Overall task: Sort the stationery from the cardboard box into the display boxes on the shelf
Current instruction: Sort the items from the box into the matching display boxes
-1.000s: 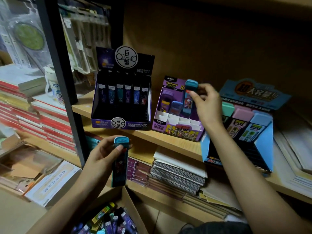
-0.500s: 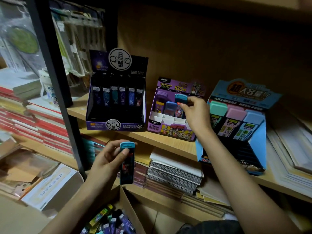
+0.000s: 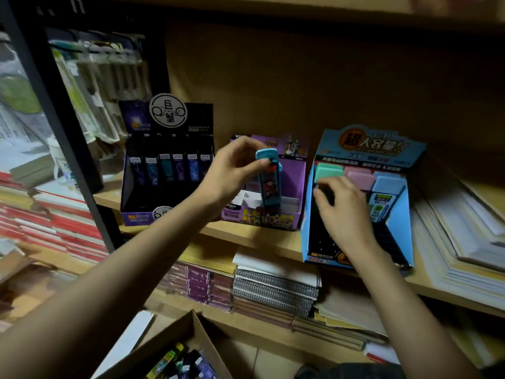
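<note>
The left hand (image 3: 232, 173) and right hand (image 3: 344, 212) are bare, forearms (image 3: 123, 269) uncovered; dark fabric (image 3: 341, 372) shows at bottom edge

So your left hand (image 3: 232, 170) came up from down by the lower shelf and now it's pinching that blue-capped case (image 3: 269, 181) by its top, upright over the front slots of the purple display box (image 3: 262, 217). Your right hand (image 3: 344, 212) left the purple box and moved over to the blue display box (image 3: 404, 225), fingers bent against its dark front just under the green-capped case (image 3: 329, 169). Can't tell if it's gripping anything.
</note>
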Available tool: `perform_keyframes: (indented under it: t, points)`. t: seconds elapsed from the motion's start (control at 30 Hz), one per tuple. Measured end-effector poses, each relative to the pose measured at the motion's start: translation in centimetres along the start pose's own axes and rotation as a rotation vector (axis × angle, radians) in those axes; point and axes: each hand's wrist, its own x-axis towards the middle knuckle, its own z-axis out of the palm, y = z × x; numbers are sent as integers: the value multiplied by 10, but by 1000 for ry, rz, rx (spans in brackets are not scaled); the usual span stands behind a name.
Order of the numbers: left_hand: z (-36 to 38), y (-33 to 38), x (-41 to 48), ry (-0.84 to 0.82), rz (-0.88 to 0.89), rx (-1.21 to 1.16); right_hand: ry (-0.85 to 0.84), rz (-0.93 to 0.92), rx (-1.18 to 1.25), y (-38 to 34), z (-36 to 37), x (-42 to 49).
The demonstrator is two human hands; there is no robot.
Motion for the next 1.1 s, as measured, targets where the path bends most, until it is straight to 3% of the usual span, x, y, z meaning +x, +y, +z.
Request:
perform_keyframes:
  t: [0.17, 0.3, 0.37, 0.47, 0.63, 0.7, 0.93, 1.1]
  points:
    - [0, -3, 29, -35, 71, 146, -191, 6, 19, 14, 11, -16]
    - [-3, -8, 41, -25, 92, 211, -66, -234, -88, 11, 4, -19]
    - [-4, -14, 42, -57, 108, 289, -171, -304, -112, 8, 3, -18]
    - [-2, -26, 40, -69, 184, 501, -365, -315, -260, 9, 8, -20]
    - [0, -39, 41, 3, 415, 1066, -379, -329, -277, 10, 9, -20]
    - [0, -41, 40, -25, 488, 1192, -374, -331, -283, 10, 10, -20]
    - [-6, -31, 22, -67, 429, 1257, -398, -328, -235, 10, 5, -20]
    - [-31, -4, -39, -68, 383, 1160, -280, -415, -51, -8, -7, -25]
